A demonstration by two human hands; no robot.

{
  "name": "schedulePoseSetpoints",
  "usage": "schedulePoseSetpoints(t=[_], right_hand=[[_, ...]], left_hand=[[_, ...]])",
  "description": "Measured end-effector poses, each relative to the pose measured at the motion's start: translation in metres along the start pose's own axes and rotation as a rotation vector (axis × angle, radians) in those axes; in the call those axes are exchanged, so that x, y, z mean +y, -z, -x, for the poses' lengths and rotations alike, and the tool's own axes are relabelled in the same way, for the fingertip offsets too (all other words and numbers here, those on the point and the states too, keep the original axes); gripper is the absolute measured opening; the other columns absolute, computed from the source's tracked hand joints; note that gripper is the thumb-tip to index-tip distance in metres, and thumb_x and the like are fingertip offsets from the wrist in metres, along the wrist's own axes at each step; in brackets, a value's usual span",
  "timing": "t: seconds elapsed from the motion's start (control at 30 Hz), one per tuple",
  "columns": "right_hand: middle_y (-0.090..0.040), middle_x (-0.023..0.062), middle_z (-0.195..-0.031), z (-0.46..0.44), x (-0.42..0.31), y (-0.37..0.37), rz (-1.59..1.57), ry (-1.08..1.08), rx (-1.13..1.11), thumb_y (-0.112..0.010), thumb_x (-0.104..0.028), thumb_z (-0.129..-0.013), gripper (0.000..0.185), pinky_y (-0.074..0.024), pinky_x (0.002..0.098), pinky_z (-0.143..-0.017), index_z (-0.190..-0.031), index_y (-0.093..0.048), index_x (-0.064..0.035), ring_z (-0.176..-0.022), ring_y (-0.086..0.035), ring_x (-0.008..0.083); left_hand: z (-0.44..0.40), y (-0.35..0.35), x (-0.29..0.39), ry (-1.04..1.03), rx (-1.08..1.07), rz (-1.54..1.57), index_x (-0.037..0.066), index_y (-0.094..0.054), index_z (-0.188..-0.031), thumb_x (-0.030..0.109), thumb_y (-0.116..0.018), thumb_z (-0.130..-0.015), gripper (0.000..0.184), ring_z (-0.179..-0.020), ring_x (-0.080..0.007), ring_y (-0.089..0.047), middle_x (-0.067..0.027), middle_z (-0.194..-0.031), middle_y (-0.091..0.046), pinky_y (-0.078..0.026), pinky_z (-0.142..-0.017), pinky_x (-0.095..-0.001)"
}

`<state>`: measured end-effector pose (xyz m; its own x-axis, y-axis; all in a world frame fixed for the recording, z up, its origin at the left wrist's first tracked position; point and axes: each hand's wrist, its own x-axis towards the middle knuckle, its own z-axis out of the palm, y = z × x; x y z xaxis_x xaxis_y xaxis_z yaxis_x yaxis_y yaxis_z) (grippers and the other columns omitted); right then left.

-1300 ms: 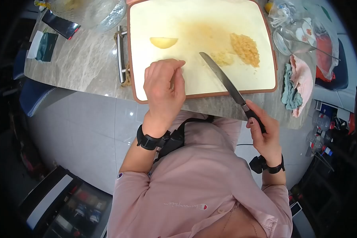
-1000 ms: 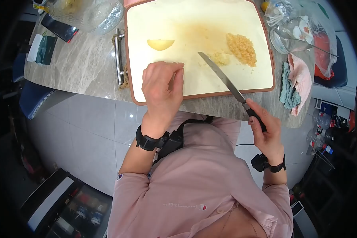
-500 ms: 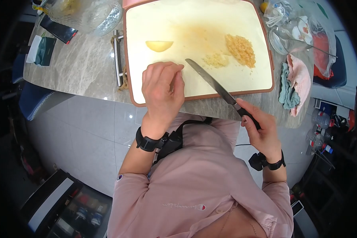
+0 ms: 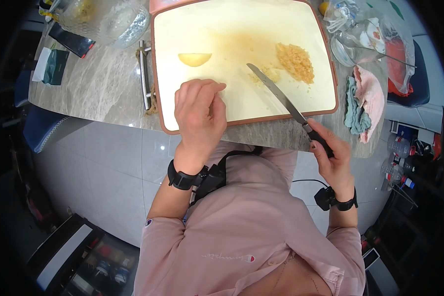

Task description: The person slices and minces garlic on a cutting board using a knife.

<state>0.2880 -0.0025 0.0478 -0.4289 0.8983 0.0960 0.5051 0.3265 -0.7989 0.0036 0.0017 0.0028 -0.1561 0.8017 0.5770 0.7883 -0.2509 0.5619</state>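
My right hand [image 4: 333, 153] grips the black handle of a kitchen knife [image 4: 281, 96]. The blade points up and left over a cream cutting board [image 4: 232, 106] with a brown rim, its tip by a small patch of pale minced bits [image 4: 267, 75]. Over the board's lower left part, my left hand [image 4: 200, 108] is closed with curled fingers, thumb close to the index finger; whatever they may hold is hidden. Above that hand lies a pale yellow half-moon wedge [image 4: 195, 59], apart from the fingers. A larger heap of yellowish mince [image 4: 296, 62] sits at the board's right.
A clear glass bowl [image 4: 128, 24], a dark phone [image 4: 71, 40] and a tissue pack [image 4: 52, 66] stand on the left of the marbled counter [image 4: 103, 89]. Folded cloths [image 4: 365, 103], a strainer [image 4: 343, 49] and plastic bags [image 4: 397, 59] are at the right.
The knife and my right hand have shifted to the right, bringing the blade tip to the small mince patch. My left hand keeps its curled shape in nearly the same place.
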Motion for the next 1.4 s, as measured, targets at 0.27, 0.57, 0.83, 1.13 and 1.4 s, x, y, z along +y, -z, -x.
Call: schedulePoseSetpoints(t=[0.27, 0.57, 0.83, 1.13, 1.4], right_hand=[[-0.056, 0.0109, -0.072, -0.016, 0.000, 0.013, 0.181, 0.090, -0.071, -0.070, 0.003, -0.083, 0.050, -0.0449, 0.0355, -0.056, -0.130, -0.066, -0.0110, -0.058, -0.055, 0.0258], [-0.061, 0.0119, -0.076, -0.022, 0.002, 0.016, 0.203, 0.068, -0.099, -0.069, 0.003, -0.084, 0.049, -0.0460, 0.0336, -0.057, -0.130, -0.066, -0.0121, -0.059, -0.057, 0.0253], [-0.062, 0.0126, -0.077, -0.024, 0.012, 0.018, 0.140, 0.112, -0.077, -0.069, 0.006, -0.083, 0.050, -0.0470, 0.0336, -0.059, -0.130, -0.066, -0.0094, -0.061, -0.057, 0.0255], [-0.058, 0.0099, -0.073, -0.027, 0.011, 0.020, 0.175, 0.144, -0.098, -0.069, 0.005, -0.082, 0.050, -0.0450, 0.0341, -0.056, -0.130, -0.066, -0.0096, -0.059, -0.055, 0.0238], [-0.058, 0.0094, -0.074, -0.029, 0.011, 0.020, 0.217, 0.137, -0.125, -0.069, 0.003, -0.084, 0.048, -0.0449, 0.0348, -0.054, -0.130, -0.066, -0.0114, -0.057, -0.055, 0.0239]], left_hand=[[0.000, 0.000, 0.000, 0.002, -0.002, 0.006, 0.005, -0.069, -0.095, -0.010, -0.064, -0.073, 0.028, -0.091, -0.0271, -0.061, -0.0071, -0.093, -0.066, -0.045, -0.079, -0.0379], [0.000, 0.001, -0.001, 0.009, -0.013, 0.005, 0.005, -0.069, -0.094, -0.010, -0.064, -0.072, 0.027, -0.091, -0.0273, -0.061, -0.0073, -0.092, -0.066, -0.045, -0.079, -0.0377], [0.000, -0.001, -0.002, -0.011, -0.010, -0.012, 0.005, -0.069, -0.093, -0.010, -0.064, -0.072, 0.026, -0.090, -0.0273, -0.061, -0.0070, -0.092, -0.066, -0.045, -0.079, -0.0375], [0.000, -0.001, -0.002, -0.004, -0.025, -0.027, 0.005, -0.069, -0.093, -0.009, -0.065, -0.072, 0.026, -0.091, -0.0269, -0.061, -0.0067, -0.092, -0.066, -0.045, -0.079, -0.0374], [0.000, -0.001, -0.002, 0.004, -0.022, -0.026, 0.005, -0.069, -0.093, -0.010, -0.065, -0.072, 0.027, -0.091, -0.0269, -0.061, -0.0067, -0.092, -0.066, -0.045, -0.079, -0.0373]])
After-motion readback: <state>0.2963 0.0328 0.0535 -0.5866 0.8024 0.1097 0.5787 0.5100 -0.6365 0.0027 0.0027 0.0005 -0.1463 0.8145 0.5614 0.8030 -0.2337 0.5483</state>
